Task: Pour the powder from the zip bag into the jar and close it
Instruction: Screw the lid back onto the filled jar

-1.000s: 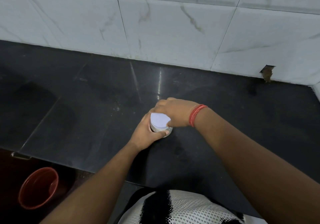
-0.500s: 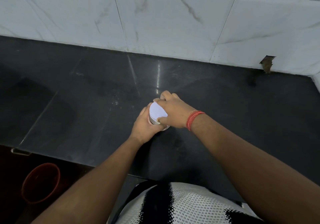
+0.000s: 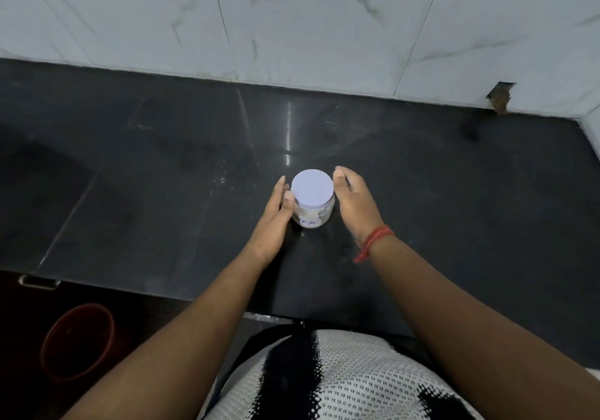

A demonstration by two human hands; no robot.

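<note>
The jar [image 3: 312, 203] stands upright on the black counter [image 3: 162, 166] with its white lid [image 3: 312, 191] on. The left hand [image 3: 276, 215] touches its side with loose, straight fingers. The right hand [image 3: 355, 205] is open just beside it, not touching.
</note>
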